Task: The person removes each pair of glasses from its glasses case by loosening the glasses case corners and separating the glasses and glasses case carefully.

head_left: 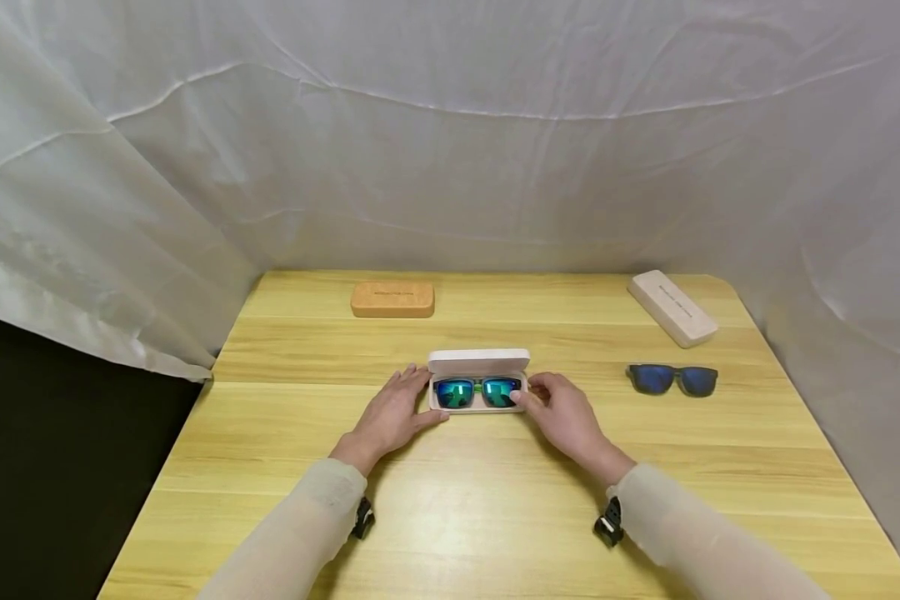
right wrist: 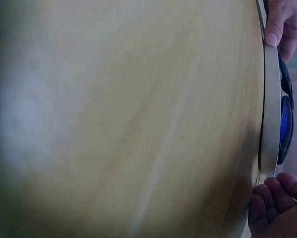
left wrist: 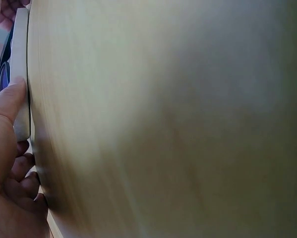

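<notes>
An open white glasses case (head_left: 478, 363) sits mid-table with its lid raised at the back. In it lie sunglasses (head_left: 453, 393) with blue-green mirrored lenses. My left hand (head_left: 393, 412) holds the case's left end, thumb on the front wall and fingers round the side; the thumb on that wall also shows in the left wrist view. At the other end, my right hand (head_left: 570, 417) has its thumb over the right lens's outer edge. The right fingers (right wrist: 274, 196) curl at the case's right end in the right wrist view.
A closed orange-brown glasses case (head_left: 393, 301) lies at the back left of the wooden table (head_left: 480, 517). At the back right is a closed white case (head_left: 672, 308), set at an angle. Dark sunglasses with blue lenses (head_left: 654, 380) rest in front of it. Pale curtains (head_left: 450, 167) surround the table.
</notes>
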`<move>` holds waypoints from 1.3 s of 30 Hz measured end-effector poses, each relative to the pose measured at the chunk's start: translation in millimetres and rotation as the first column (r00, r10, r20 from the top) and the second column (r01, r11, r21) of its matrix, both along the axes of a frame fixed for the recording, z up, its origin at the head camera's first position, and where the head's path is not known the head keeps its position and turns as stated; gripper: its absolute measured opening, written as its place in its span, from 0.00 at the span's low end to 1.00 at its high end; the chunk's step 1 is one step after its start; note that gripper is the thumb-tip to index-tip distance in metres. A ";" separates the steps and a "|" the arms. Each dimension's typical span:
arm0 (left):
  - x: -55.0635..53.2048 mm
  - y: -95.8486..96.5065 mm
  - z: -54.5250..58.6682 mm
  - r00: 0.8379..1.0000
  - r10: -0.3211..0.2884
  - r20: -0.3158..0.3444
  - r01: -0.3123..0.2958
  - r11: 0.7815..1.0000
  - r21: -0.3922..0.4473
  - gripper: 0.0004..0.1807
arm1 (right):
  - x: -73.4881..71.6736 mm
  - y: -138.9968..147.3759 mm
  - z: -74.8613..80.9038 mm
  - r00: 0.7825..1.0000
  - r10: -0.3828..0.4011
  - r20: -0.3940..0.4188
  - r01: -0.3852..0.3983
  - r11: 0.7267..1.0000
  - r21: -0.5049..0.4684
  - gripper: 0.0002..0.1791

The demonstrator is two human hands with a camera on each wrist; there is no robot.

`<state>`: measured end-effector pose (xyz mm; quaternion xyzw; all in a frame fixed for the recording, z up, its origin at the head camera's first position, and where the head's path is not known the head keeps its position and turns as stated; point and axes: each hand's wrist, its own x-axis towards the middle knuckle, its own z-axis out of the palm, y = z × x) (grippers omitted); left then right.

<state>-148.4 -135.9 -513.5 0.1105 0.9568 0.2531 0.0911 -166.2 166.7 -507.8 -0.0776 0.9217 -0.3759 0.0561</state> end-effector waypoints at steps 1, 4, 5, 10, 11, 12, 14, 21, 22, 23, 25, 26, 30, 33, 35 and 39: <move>-0.3 -0.1 -0.4 1.000 0.001 0.002 -0.001 1.000 -0.004 0.48 | 0.7 -0.8 -0.5 1.000 0.001 -0.008 -0.001 1.000 0.006 0.34; -0.3 -0.5 -1.5 1.000 0.004 0.003 -0.004 1.000 -0.007 0.49 | 2.8 -3.7 -1.0 1.000 0.009 -0.027 -0.008 1.000 0.016 0.32; -0.2 -0.7 -1.9 1.000 0.005 0.002 -0.005 1.000 -0.005 0.49 | 3.4 -4.7 -1.1 1.000 0.008 -0.029 -0.008 1.000 0.015 0.32; 0.2 -0.7 -2.1 1.000 0.003 -0.004 -0.003 1.000 -0.007 0.49 | 5.0 -7.3 -1.4 0.999 0.006 -0.032 -0.005 1.000 0.017 0.30; 0.2 -0.7 -2.0 1.000 0.003 -0.005 -0.003 1.000 -0.008 0.50 | 5.3 -7.5 -1.5 0.999 0.003 -0.033 -0.002 1.000 0.016 0.30; 0.2 -0.7 -1.9 1.000 0.003 -0.006 -0.003 1.000 -0.009 0.50 | 5.5 -7.7 -1.5 0.999 0.001 -0.035 -0.001 1.000 0.015 0.30; 0.3 -0.7 -1.5 1.000 0.004 -0.008 -0.004 1.000 -0.007 0.49 | 5.5 -7.5 -2.0 0.999 0.005 -0.041 -0.004 1.000 0.016 0.29; -0.6 -1.1 -1.1 1.000 -0.004 -0.028 0.003 1.000 -0.026 0.49 | 5.4 -6.9 -5.1 0.996 0.028 -0.085 -0.024 0.998 0.050 0.29; -1.1 -1.2 -1.4 0.999 -0.011 -0.035 0.009 0.999 -0.042 0.49 | 5.7 -7.0 -5.2 0.996 0.030 -0.086 -0.025 0.998 0.053 0.29; -1.4 -1.4 -1.9 0.999 -0.019 -0.044 0.017 0.998 -0.059 0.49 | 6.1 -7.1 -4.9 0.996 0.032 -0.086 -0.027 0.998 0.058 0.29; -1.8 -1.6 -2.4 0.997 -0.036 -0.062 0.030 0.995 -0.091 0.48 | 6.6 -7.1 -4.7 0.996 0.034 -0.083 -0.029 0.997 0.066 0.29; -2.2 -1.6 -3.0 0.997 -0.043 -0.071 0.035 0.994 -0.105 0.48 | 6.7 -7.0 -4.8 0.996 0.035 -0.082 -0.029 0.997 0.069 0.29; -2.5 -1.7 -2.5 0.994 -0.059 -0.094 0.045 0.989 -0.142 0.47 | 7.0 -6.9 -5.3 0.995 0.040 -0.088 -0.033 0.997 0.074 0.29; -2.4 -1.9 -2.2 0.991 -0.073 -0.114 0.055 0.986 -0.158 0.47 | 7.0 -6.5 -5.7 0.995 0.042 -0.094 -0.034 0.996 0.080 0.29; -2.3 -2.2 -2.3 0.988 -0.085 -0.127 0.064 0.985 -0.160 0.46 | 6.9 -6.1 -5.9 0.994 0.044 -0.096 -0.036 0.996 0.084 0.29; -1.9 -3.4 -3.3 0.988 -0.090 -0.126 0.072 0.988 -0.137 0.46 | 6.8 -5.8 -5.7 0.995 0.045 -0.089 -0.038 0.996 0.083 0.30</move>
